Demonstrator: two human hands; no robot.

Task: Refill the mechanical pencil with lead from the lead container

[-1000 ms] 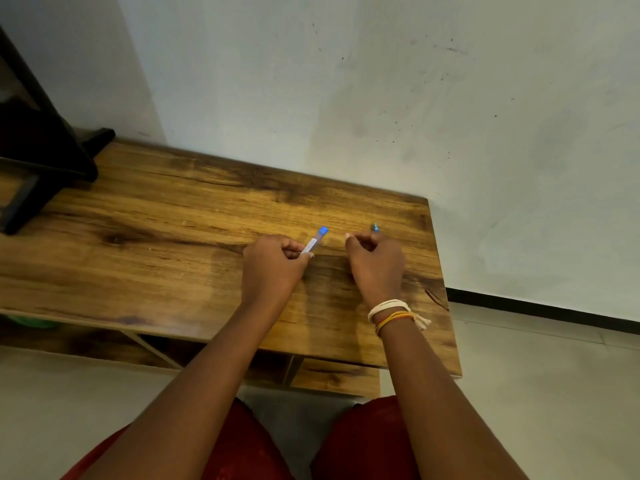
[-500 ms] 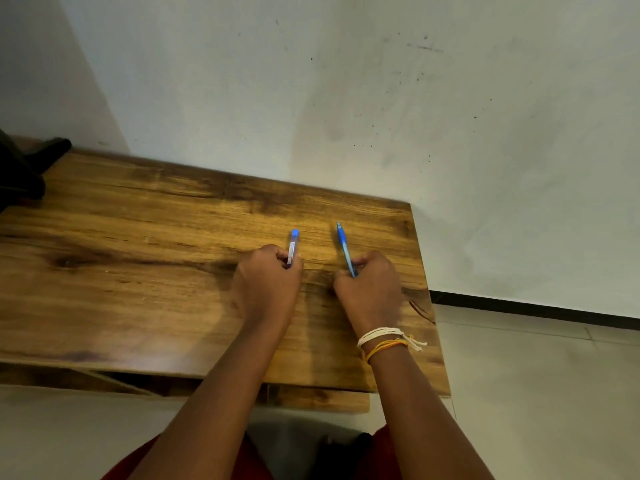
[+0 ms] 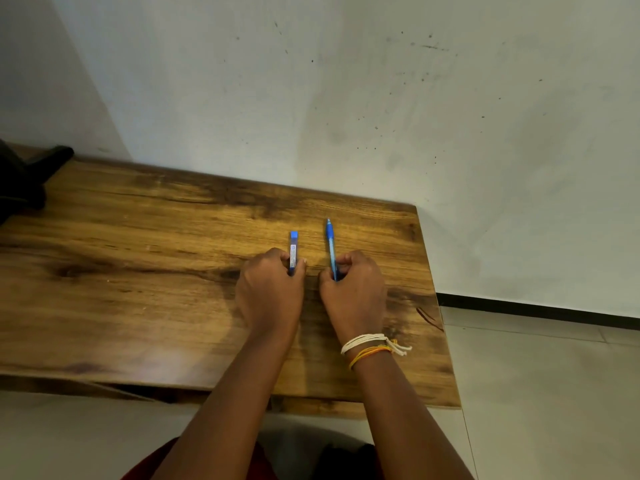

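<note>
Wooden table stood against a pale wall; left hand was closed around a lead container, blue cap pointing away; right hand, just beside, was closed around a blue mechanical pencil; thread bracelets circled the right wrist.

Soft, even light; faint glare on the table; sharp focus, edges bowed by wide-angle.

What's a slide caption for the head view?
Left hand holds lead container, right hand holds mechanical pencil.
</note>
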